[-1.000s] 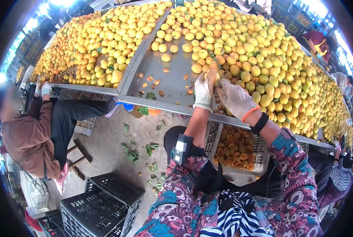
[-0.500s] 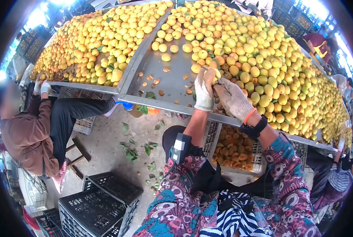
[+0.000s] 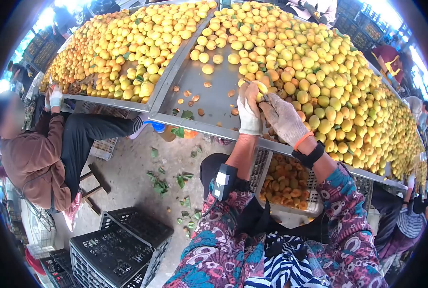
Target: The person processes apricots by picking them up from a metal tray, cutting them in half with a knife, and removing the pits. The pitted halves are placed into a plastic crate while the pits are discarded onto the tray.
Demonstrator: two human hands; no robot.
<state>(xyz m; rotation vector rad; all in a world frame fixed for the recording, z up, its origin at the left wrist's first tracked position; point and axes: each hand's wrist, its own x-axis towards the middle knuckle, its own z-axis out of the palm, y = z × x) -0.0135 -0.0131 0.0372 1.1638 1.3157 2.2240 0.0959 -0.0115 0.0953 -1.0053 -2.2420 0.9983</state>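
Note:
My left hand [image 3: 249,113], in a white glove, is closed around a yellow-orange apricot [image 3: 261,88] above the near edge of the metal sorting table [image 3: 185,96]. Close beside it, my right hand [image 3: 286,119], also gloved, has its fingers wrapped round what looks like a small knife [image 3: 265,97]. The blade is against the apricot, and its handle is hidden in the glove. Loose apricots [image 3: 324,91] are heaped just beyond and to the right of both hands. Several apricot pits [image 3: 195,98] lie scattered on the metal to the left.
Under the table edge stands a crate [image 3: 314,205] of halved apricots [image 3: 286,180]. Black crates [image 3: 111,249] are stacked at lower left. A co-worker in a brown top [image 3: 31,153] sits at left by a wooden stool [image 3: 96,187]. Green leaves [image 3: 160,186] litter the floor.
The view has shifted slightly. My hands stay together, and more of the apricot's yellow side shows between them. The co-worker's gloved hands at left have risen a little.

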